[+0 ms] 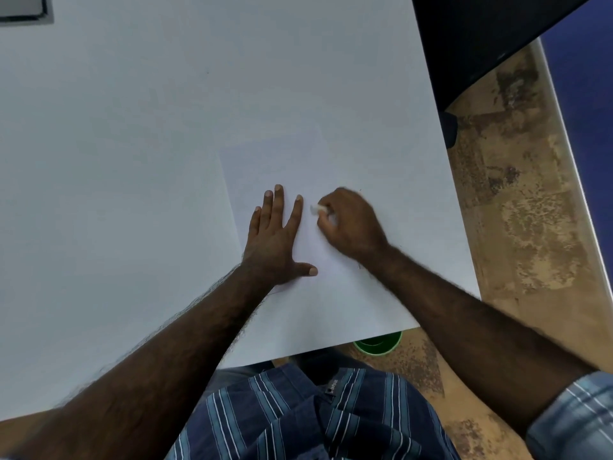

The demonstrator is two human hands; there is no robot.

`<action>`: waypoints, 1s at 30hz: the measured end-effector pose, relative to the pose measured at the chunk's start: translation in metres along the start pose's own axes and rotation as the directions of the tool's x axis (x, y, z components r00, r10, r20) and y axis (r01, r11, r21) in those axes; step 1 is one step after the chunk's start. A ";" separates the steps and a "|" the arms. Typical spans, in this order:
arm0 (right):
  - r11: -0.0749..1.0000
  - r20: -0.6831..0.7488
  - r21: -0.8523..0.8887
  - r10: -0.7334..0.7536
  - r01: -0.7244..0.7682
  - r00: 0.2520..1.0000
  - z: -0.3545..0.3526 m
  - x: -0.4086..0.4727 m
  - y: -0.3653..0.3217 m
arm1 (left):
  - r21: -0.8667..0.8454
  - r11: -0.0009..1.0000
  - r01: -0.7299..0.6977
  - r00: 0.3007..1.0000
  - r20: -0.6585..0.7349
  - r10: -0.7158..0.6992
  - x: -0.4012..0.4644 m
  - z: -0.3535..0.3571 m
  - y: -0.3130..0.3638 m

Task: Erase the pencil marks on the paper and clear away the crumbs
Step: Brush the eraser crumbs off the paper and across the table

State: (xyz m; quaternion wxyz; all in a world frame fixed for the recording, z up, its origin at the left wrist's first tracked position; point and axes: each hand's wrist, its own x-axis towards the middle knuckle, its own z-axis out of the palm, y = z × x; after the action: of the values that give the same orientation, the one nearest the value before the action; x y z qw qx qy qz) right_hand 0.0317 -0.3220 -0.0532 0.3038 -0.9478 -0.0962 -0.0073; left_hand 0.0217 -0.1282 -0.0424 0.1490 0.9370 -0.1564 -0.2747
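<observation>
Here your left hand (pixel 273 242) lies flat on the paper (pixel 298 167), fingers straight and spread, thumb out toward three o'clock, palm pressing the sheet down on the white table (pixel 116 144). Just beside it at three o'clock, your right hand (pixel 351 222) is curled into a loose fist, and its fingers pinch a small white eraser (pixel 315 209) whose tip pokes out toward nine o'clock, close to your left index fingertip. The eraser tip sits at the sheet's surface; whether it truly touches cannot be told. The paper lies slightly turned on the table, its left edge running from eleven o'clock down to your left wrist. Pencil marks and crumbs are too faint to make out. At the table's near edge, around five o'clock from your hands, a green cup (pixel 378 343) peeks out on the mottled brown floor (pixel 517 210). Your striped shirt (pixel 298 416) fills the bottom of the view.
</observation>
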 end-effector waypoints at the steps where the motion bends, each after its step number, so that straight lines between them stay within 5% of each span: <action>1: 0.999 -0.060 -0.018 0.043 -0.044 0.997 -0.004 0.012 0.006 | 0.004 1.000 0.001 1.000 0.002 -0.001 0.000 0.000 0.000; 5: 0.986 -0.126 -0.018 0.163 -0.167 0.979 -0.005 0.025 0.007 | 0.006 1.000 -0.001 1.000 0.003 0.001 0.000 -0.001 0.000; 11: 0.998 0.060 -0.008 0.063 -0.063 0.996 0.006 -0.016 -0.018 | 0.014 1.000 -0.004 1.000 -0.006 0.004 -0.001 -0.001 0.001; 18: 0.977 -0.178 -0.024 0.205 -0.212 0.962 -0.005 0.056 0.007 | 0.021 1.000 0.000 1.000 0.007 0.000 -0.002 -0.003 0.002; 26: 0.997 0.032 -0.014 0.081 -0.080 0.996 0.003 -0.035 -0.025 | 0.012 1.000 -0.010 1.000 -0.001 0.010 -0.004 -0.003 0.002; 30: 0.985 -0.122 -0.051 0.156 -0.163 0.980 -0.006 0.030 -0.004 | 0.010 1.000 0.000 1.000 0.006 0.000 -0.002 -0.003 0.001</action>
State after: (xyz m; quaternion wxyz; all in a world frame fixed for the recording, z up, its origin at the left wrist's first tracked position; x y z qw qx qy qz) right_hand 0.0605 -0.3167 -0.0439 0.2798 -0.9592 -0.0015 -0.0414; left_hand 0.0210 -0.1280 -0.0387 0.1438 0.9369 -0.1583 -0.2766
